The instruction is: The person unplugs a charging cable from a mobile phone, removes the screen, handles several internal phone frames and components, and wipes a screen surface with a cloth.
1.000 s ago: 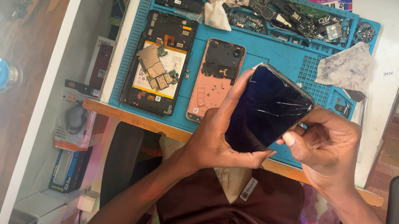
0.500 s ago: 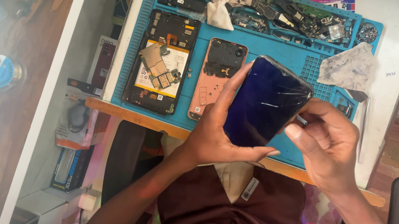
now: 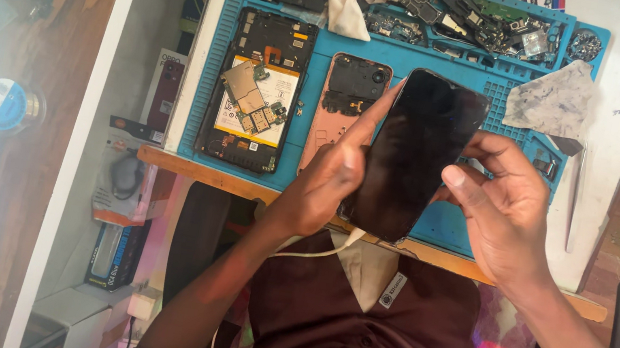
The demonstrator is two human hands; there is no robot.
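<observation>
A black phone (image 3: 418, 153) with a dark screen is held above the front edge of the blue work mat (image 3: 312, 162), screen up. My left hand (image 3: 330, 175) grips its left edge, index finger stretched along the side. My right hand (image 3: 500, 206) holds the right edge, thumb resting on the glass. A white cable (image 3: 315, 248) hangs from the phone's lower end. On the mat to the left lie an opened phone body (image 3: 257, 92) with exposed boards and a pinkish back cover (image 3: 344, 101).
Small phone parts and circuit boards (image 3: 480, 19) fill the mat's far tray. Crumpled cloths (image 3: 554, 100) lie on the mat, tweezers (image 3: 575, 197) on the white table at right. A round blue-topped container (image 3: 5, 104) sits on the wooden surface at left.
The phone has turned more upright and moved slightly toward the mat. My right thumb has shifted onto the screen's right side, and the left index finger now stretches along the edge.
</observation>
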